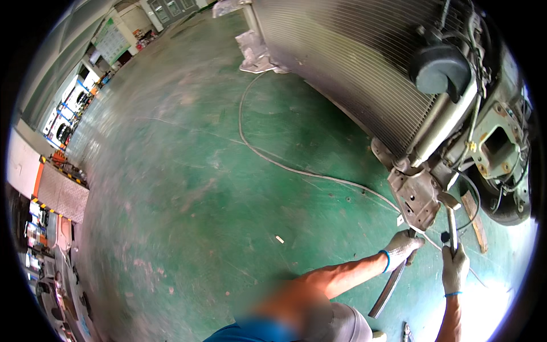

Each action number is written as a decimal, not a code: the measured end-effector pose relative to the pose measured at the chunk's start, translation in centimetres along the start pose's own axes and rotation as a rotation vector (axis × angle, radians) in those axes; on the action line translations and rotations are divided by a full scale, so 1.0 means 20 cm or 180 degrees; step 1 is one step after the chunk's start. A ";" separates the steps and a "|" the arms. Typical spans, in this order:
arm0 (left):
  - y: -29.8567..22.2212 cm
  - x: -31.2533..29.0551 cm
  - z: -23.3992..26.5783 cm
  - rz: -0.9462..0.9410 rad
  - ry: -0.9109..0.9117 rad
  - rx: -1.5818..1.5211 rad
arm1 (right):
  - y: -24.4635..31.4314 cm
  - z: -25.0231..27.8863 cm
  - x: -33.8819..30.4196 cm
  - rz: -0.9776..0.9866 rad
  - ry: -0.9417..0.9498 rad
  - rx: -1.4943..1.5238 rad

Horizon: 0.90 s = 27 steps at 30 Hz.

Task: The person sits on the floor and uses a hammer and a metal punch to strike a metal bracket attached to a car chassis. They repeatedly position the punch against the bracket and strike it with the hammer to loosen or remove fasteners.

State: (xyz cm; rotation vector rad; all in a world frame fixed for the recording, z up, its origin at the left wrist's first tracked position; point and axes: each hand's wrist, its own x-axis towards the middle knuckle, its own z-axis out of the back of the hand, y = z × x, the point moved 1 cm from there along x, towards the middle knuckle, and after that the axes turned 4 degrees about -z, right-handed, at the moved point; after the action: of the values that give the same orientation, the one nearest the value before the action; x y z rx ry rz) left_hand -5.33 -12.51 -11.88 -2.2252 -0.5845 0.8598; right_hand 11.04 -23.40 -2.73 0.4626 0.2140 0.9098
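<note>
**Two gloved hands with tools at a bent bracket under a car's front**

Two hands in grey work gloves reach up to the stripped front corner of a raised car. The left hand [402, 248] has its fingers closed around a long dark flat bar [388, 289], whose upper end meets the lower edge of a bent metal bracket [417, 199]; the bar's free end hangs down toward the green floor [188, 188]. The right hand [454, 268] is closed around a slim metal rod [450, 225] that stands nearly upright, its tip just beside the bracket's right side. Above the bracket sit the finned radiator [347, 62] and a black horn [441, 68]. A grey hose [268, 157] trails across the floor, and a strip of wood [474, 219] leans near the wheel arch.

Risk, as a judgement: if the bar slips off the bracket's edge under load, it could jump toward the radiator fins or the loose wires nearby, and both hands sit close to sharp sheet metal. The hose underfoot could also trip.
</note>
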 end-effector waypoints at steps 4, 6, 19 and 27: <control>0.03 0.01 0.07 -0.0197 0.0033 0.0614 | 0.03 -0.03 0.03 -0.0218 0.0271 -0.0466; -0.02 -0.05 0.13 0.0038 -0.0018 0.0183 | 0.08 -0.05 0.04 -0.0166 0.0429 -0.0600; -0.07 -0.07 0.02 0.0159 0.0157 -0.0321 | 0.40 1.16 -0.21 0.1581 -0.2229 -0.0079; 0.19 -0.15 0.16 0.0462 -0.0309 0.0728 | -0.53 -0.15 0.07 0.0138 -0.0054 -0.0451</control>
State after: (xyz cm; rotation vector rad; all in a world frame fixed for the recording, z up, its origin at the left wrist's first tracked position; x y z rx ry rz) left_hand -9.16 -15.55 -15.22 -2.0446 -0.3518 1.0582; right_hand 18.27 -27.04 -10.41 0.3445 0.1234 0.9563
